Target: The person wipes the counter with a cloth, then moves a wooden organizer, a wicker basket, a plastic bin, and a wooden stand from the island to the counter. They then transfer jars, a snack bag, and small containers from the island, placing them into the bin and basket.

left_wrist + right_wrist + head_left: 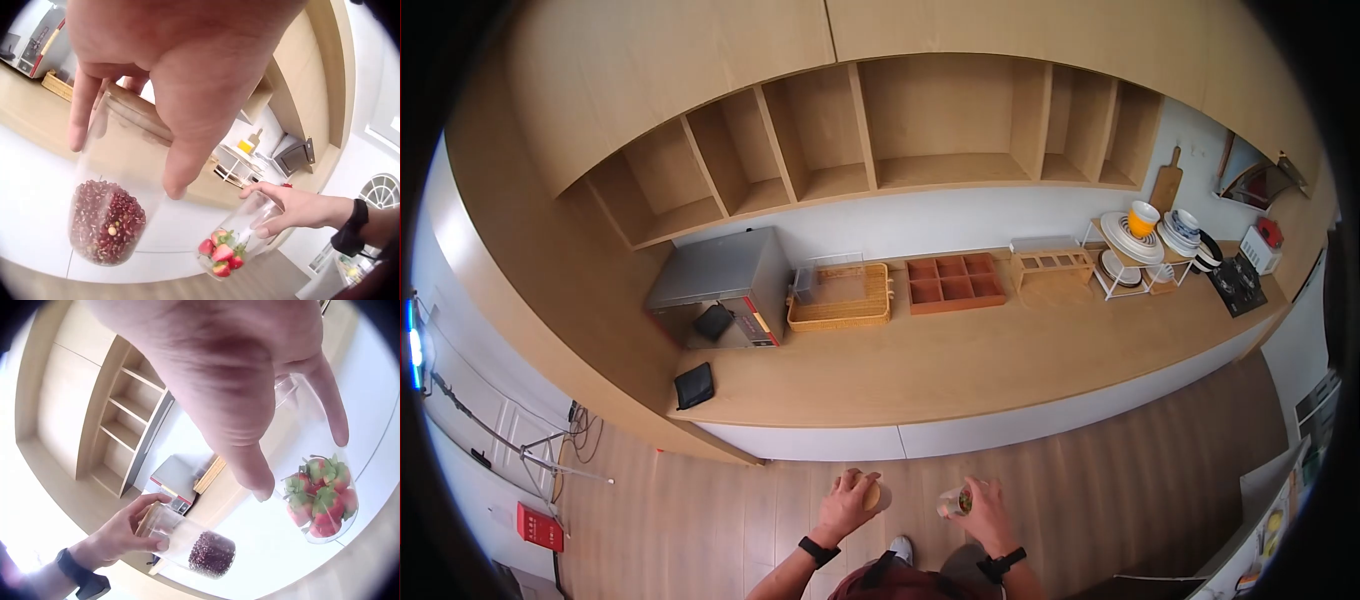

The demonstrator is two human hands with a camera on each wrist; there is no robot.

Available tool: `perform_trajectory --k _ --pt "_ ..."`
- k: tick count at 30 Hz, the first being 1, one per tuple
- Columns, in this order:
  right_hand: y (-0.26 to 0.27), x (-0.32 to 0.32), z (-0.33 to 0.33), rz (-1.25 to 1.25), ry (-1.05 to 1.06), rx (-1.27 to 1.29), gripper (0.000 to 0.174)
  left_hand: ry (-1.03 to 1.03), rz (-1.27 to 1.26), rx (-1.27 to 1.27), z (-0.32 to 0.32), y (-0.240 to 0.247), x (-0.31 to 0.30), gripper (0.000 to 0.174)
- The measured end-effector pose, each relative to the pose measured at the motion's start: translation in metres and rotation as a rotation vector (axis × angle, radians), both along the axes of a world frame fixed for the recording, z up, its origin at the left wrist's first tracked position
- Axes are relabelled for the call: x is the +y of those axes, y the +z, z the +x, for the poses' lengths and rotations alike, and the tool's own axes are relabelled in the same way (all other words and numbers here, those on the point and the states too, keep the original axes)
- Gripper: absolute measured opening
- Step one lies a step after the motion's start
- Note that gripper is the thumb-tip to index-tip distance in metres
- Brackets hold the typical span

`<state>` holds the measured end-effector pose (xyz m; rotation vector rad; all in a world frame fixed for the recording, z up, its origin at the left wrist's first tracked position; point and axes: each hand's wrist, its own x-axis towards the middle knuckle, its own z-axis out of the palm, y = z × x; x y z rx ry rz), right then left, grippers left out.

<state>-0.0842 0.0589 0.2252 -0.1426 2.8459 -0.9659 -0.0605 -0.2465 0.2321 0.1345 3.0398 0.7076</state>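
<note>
My left hand (846,506) grips a clear jar (125,150) near its top, fingers on one side and thumb on the other. The jar has a wooden lid (139,109), and small dark red beans (107,219) fill its lower part. In my right hand (990,522) is a clear glass jar (307,428), held round its upper part. Several strawberries (325,503) with green leaves lie at its bottom; the palm hides its top. Both jars are held apart, above the floor and in front of the counter.
On the wooden counter (880,370) stand a metal-topped oven (715,270), a wicker basket (840,322), a reddish compartment tray (955,303) and a small wooden rack (1052,264). A dish rack (1108,288) with plates stands right. A black pouch (695,386) lies left.
</note>
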Motion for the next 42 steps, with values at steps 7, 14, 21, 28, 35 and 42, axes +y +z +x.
perform_trajectory --k 7,14,21,28,35,42 --pt "0.006 -0.065 -0.140 0.006 0.172 0.241 0.090 0.160 0.040 0.033 -0.065 0.010 -0.038 0.075" --pt "0.031 -0.125 -0.291 -0.100 0.269 0.329 0.085 0.352 0.065 0.111 -0.144 0.020 -0.066 0.081" --pt "0.033 -0.179 -0.387 -0.172 0.368 0.431 0.085 0.440 0.012 0.329 -0.261 0.070 -0.122 0.084" --pt "0.035 -0.186 -0.403 -0.180 0.356 0.314 0.089 0.442 -0.013 0.440 -0.413 0.118 -0.177 0.083" --pt "0.036 -0.179 -0.396 -0.115 0.188 0.235 0.093 0.374 -0.037 0.281 -0.531 0.115 -0.206 0.087" --pt "0.043 -0.188 -0.386 -0.164 -0.008 0.248 0.096 0.295 -0.052 0.209 -0.581 0.060 -0.221 0.089"
